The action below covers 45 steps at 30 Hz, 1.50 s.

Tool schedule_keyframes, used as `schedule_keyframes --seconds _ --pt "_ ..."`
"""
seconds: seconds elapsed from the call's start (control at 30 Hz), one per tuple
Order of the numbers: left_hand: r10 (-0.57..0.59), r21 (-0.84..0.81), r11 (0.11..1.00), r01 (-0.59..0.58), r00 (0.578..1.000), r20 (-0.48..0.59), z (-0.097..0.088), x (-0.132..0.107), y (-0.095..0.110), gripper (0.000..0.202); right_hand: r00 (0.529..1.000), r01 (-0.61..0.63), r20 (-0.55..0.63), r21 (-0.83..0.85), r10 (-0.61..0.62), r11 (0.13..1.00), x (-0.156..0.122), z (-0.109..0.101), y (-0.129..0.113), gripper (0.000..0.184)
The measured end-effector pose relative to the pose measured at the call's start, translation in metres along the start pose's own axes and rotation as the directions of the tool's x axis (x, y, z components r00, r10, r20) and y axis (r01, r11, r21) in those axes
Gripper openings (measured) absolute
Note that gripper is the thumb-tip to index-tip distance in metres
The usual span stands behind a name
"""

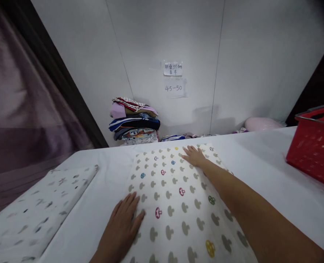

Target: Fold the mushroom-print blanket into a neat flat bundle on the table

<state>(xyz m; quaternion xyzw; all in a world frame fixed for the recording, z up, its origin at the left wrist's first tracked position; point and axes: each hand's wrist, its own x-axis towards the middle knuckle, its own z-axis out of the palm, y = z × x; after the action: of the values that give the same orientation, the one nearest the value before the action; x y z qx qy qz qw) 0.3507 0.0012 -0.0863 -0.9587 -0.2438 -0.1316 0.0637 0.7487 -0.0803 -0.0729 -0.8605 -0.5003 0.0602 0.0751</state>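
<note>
A folded cream cloth with a mushroom print (175,204) lies on the white table (260,175) in front of me. My left hand (125,223) rests flat, fingers spread, on the cloth's near left edge. My right hand (194,156) reaches across and lies flat, fingers stretched out, on the cloth's far side. Neither hand holds anything.
A second folded cloth with a grey print (38,208) lies at the table's left. A red plastic basket (314,146) stands at the right edge. A stack of folded fabrics (134,122) sits against the white wall, with paper labels (174,78) above and a pink bundle (260,124) further right.
</note>
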Motion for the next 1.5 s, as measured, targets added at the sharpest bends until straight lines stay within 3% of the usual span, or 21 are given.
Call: schedule_keyframes --seconds 0.13,0.23,0.53,0.87,1.03,1.17,1.33,1.5 --pt "0.023 -0.008 1.000 -0.023 0.999 -0.035 -0.002 0.001 0.002 0.052 0.999 -0.025 0.033 0.002 0.025 1.000 -0.004 -0.006 -0.002 0.061" --pt "0.018 -0.044 0.999 -0.020 0.999 -0.034 -0.003 0.001 0.003 0.052 0.997 -0.062 0.038 -0.011 0.062 0.998 -0.031 -0.009 0.004 0.059" --pt "-0.051 -0.152 0.987 0.055 0.998 0.032 -0.013 0.005 0.013 0.054 0.985 -0.174 0.019 0.005 0.174 0.985 -0.182 -0.007 0.048 0.062" --pt "-0.020 -0.131 0.991 0.025 0.999 0.038 -0.034 0.002 0.025 0.048 0.983 -0.182 -0.003 0.035 0.182 0.983 -0.328 0.009 0.065 0.066" --pt "0.036 -0.166 0.986 -0.019 0.994 0.101 -0.052 -0.029 0.034 0.047 0.981 -0.192 -0.021 0.085 0.195 0.978 -0.376 0.005 0.075 0.061" --pt "0.033 -0.269 0.963 -0.002 0.993 0.109 -0.069 -0.069 0.041 0.051 0.960 -0.198 -0.129 0.315 0.248 0.928 -0.402 0.001 0.072 0.052" --pt "0.030 -0.377 0.926 -0.031 1.000 -0.011 -0.075 -0.114 0.050 0.046 0.830 -0.276 -0.229 0.622 0.508 0.733 -0.422 0.001 0.061 0.040" --pt "0.107 -0.363 0.923 -0.126 0.992 -0.072 -0.074 -0.137 0.061 0.038 0.861 -0.298 -0.183 0.575 0.474 0.762 -0.419 -0.006 0.054 0.035"
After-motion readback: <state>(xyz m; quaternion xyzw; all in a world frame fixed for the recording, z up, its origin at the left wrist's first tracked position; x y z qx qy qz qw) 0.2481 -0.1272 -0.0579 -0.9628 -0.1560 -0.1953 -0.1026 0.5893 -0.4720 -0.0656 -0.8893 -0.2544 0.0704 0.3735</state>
